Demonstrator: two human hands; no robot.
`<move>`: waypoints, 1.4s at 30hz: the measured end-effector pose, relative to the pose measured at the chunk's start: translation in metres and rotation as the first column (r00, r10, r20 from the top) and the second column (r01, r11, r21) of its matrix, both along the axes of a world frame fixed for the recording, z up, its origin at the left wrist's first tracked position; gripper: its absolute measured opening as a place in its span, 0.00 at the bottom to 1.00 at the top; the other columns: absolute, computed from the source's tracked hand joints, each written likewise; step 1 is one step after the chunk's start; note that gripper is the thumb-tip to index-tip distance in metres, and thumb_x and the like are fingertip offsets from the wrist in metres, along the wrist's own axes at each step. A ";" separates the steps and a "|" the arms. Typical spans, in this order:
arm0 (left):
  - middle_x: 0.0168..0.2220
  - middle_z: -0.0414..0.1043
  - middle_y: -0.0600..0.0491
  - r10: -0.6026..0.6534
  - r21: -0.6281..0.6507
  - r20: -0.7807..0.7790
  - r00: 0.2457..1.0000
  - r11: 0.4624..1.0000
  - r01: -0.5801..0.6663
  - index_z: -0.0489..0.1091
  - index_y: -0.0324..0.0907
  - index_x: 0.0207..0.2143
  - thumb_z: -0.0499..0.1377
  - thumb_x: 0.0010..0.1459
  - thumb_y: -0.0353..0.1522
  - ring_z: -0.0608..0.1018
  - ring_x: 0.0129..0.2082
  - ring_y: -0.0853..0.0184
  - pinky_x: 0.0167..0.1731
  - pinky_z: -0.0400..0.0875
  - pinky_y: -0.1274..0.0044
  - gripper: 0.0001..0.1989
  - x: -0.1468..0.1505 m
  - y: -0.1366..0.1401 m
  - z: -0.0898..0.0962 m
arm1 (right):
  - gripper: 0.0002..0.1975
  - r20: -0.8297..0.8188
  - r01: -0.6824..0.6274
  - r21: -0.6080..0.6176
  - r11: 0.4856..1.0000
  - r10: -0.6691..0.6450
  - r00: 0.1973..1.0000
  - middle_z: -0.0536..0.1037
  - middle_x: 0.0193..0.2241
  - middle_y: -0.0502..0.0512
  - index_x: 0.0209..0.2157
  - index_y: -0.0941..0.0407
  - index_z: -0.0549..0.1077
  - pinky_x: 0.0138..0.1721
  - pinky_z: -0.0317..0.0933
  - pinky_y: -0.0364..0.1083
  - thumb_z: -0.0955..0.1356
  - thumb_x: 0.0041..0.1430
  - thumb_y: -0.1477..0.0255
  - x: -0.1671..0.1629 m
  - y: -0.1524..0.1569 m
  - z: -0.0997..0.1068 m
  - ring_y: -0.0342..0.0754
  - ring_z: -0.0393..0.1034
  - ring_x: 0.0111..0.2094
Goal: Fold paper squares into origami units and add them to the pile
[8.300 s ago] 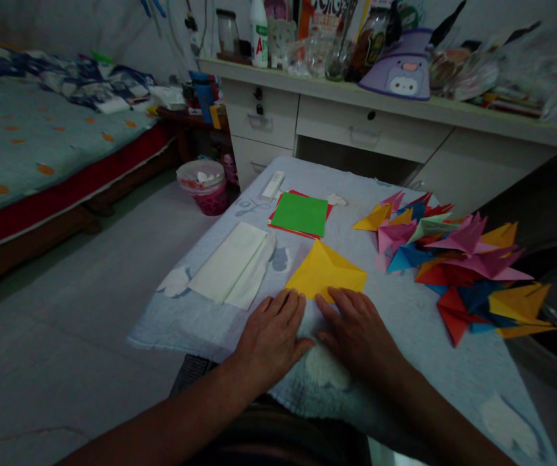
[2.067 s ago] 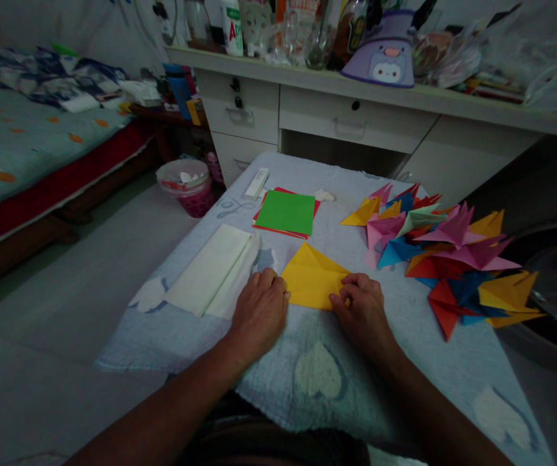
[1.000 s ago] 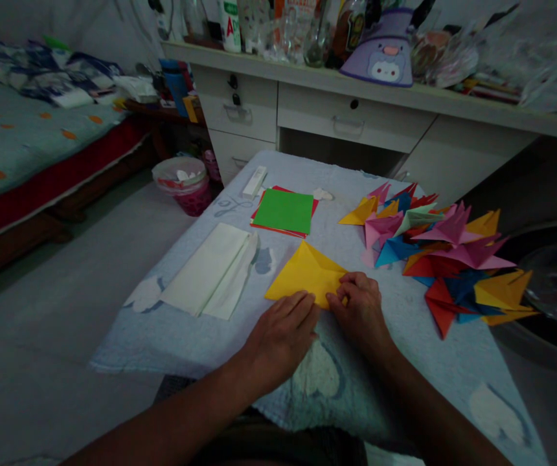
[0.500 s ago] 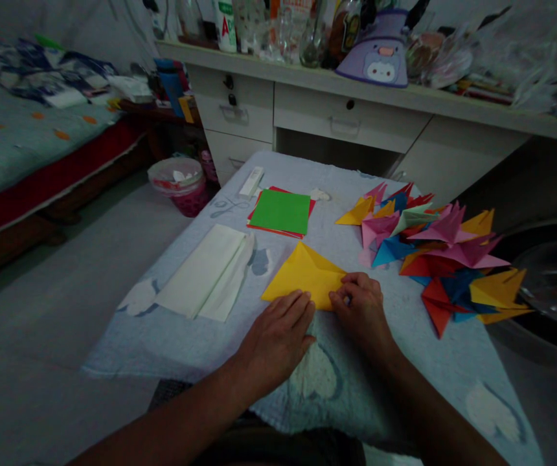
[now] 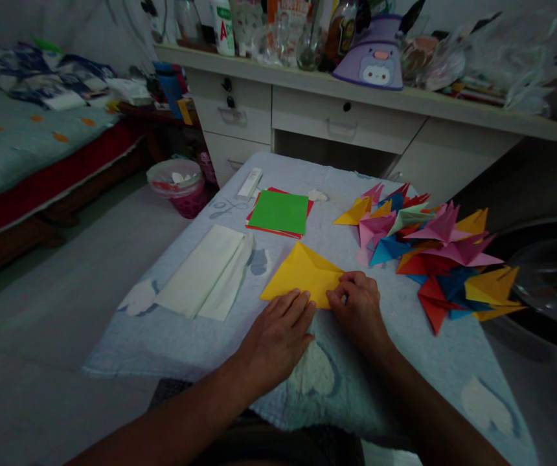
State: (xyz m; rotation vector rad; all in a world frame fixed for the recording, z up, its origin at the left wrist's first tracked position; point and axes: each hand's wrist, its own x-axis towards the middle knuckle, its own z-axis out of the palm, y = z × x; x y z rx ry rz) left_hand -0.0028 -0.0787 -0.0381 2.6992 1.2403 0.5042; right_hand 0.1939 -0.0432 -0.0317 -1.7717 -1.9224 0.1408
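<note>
Yellow paper (image 5: 305, 268), partly folded, lies flat on the cloth-covered counter (image 5: 171, 343), directly ahead of the person, one point facing away. The left hand (image 5: 283, 333) is laid over its near edge with the fingers straight and lying side by side, pressing rather than gripping. The right hand (image 5: 360, 304) has thumb and forefinger drawn together on the right end, apparently nipping the paper there; the fingertips cover that corner, so its exact fold cannot be made out.

About two seconds ago the left hand was curled at the left corner; it has since shifted to the middle of the near edge, leaving that corner in plain view, while the right hand has kept its place. I judge this means the sheet is now being steadied by one hand so the other can work the right corner finely.

Just beyond, to the left, lies a folded white sheet (image 5: 203, 268), apart from the work. Farther on is a stack of square paper (image 5: 280, 211) with green uppermost, and to the right a crowd of folded paper birds (image 5: 441, 226). Behind the counter stands a white drawer unit (image 5: 341, 123).
</note>
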 end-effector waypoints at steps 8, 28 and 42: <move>0.61 0.63 0.45 0.003 -0.017 -0.011 1.000 1.000 -0.003 0.61 0.41 0.58 0.55 0.63 0.36 0.64 0.62 0.56 0.59 0.61 0.63 0.22 0.001 0.001 0.001 | 0.08 -0.110 -0.079 -0.050 0.996 0.073 0.991 0.73 0.34 0.56 0.24 0.54 0.69 0.45 0.58 0.54 0.67 0.56 0.70 0.012 0.007 0.006 0.53 0.65 0.39; 0.63 0.61 0.44 0.015 -0.051 -0.018 1.000 0.999 -0.016 0.58 0.38 0.60 0.54 0.63 0.37 0.63 0.63 0.57 0.62 0.58 0.65 0.25 0.000 0.000 -0.001 | 0.18 -0.098 -0.506 0.038 0.862 0.507 0.857 0.77 0.42 0.61 0.44 0.56 0.72 0.47 0.68 0.54 0.59 0.55 0.83 -0.011 -0.023 0.008 0.52 0.71 0.44; 0.63 0.61 0.48 -0.007 -0.082 -0.023 1.000 0.997 0.005 0.58 0.41 0.60 0.56 0.62 0.40 0.62 0.63 0.60 0.61 0.59 0.67 0.27 -0.025 -0.017 0.014 | 0.15 0.177 -0.534 -0.022 0.845 0.530 0.830 0.74 0.44 0.63 0.50 0.58 0.72 0.47 0.66 0.55 0.64 0.62 0.78 -0.015 -0.026 0.004 0.54 0.67 0.43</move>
